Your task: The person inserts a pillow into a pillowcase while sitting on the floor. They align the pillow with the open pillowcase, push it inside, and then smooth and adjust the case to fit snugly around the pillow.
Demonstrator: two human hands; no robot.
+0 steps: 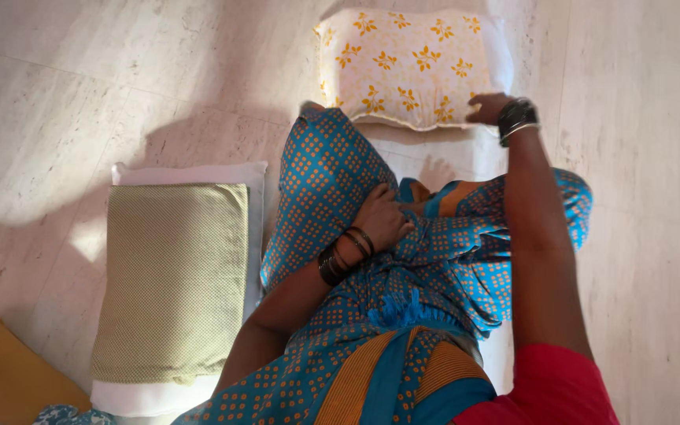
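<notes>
Two hands, one on the pillow

Two hands are working apart: the right hand (488, 107) is gripping the near edge of the flowered pillow (411, 63) lying on the pale floor (80, 94), while the left hand (383, 219) is resting loosely curled on the blue sari (324, 173).
</notes>
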